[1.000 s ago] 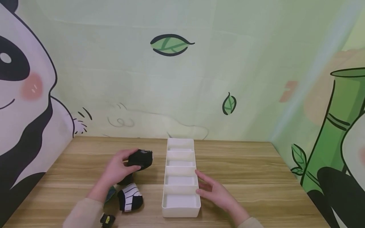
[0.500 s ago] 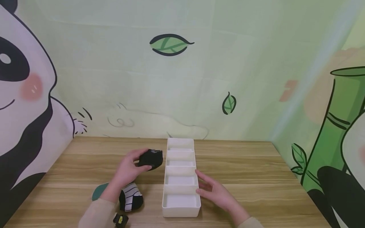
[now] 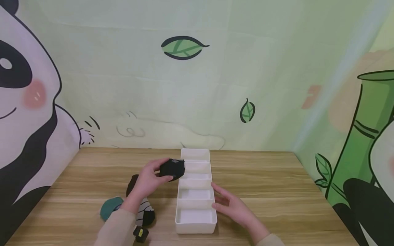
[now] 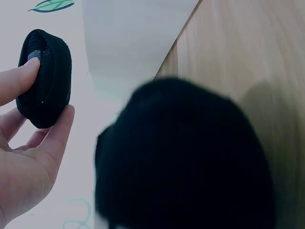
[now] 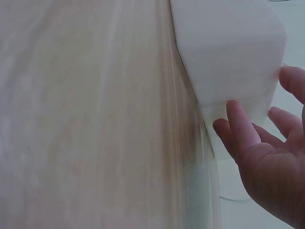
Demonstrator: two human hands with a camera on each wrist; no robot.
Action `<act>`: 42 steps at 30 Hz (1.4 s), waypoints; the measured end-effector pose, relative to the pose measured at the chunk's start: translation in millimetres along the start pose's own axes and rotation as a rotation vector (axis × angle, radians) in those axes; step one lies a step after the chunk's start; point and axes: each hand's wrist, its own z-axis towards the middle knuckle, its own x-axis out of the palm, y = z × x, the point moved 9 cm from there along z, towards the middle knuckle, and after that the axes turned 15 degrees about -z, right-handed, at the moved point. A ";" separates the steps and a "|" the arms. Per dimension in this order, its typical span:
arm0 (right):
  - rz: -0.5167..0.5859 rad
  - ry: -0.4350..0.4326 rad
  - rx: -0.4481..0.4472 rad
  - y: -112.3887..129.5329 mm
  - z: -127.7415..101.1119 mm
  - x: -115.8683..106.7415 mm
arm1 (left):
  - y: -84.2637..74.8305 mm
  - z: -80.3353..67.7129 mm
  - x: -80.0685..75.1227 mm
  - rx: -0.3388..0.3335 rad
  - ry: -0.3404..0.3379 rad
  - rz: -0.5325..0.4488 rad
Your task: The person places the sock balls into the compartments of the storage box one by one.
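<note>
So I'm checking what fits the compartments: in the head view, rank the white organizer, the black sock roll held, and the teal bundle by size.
1. white organizer, clearly largest.
2. black sock roll in the left hand and teal bundle: look alike; the bundle is nearer and partly hidden, so unranked.

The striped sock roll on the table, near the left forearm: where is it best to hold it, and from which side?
Probably from above: the striped sock roll lies as a rounded bundle on the table, so fingers and thumb can close across its middle. Its left side is partly hidden by the forearm, and the white organizer stands to its right.
</note>
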 end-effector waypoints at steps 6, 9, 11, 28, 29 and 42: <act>0.005 0.005 -0.003 0.7 0.2 -0.7 | 0.9 8.7 13.3 0.007 0.002 -0.022; 0.002 0.007 -0.003 0.8 0.3 -0.7 | -0.9 13.1 19.2 0.016 0.003 -0.031; -0.004 0.006 -0.004 0.9 0.4 -0.8 | -2.7 16.2 22.4 0.027 0.003 -0.033; 0.038 0.012 -0.026 4.3 1.7 0.6 | -9.1 52.8 36.3 0.094 0.033 -0.008; 0.037 0.013 -0.021 4.2 1.6 0.6 | -9.6 54.6 37.1 0.103 0.036 -0.003; 0.031 0.004 -0.016 2.8 2.5 0.7 | -15.2 71.8 50.0 0.132 0.021 0.103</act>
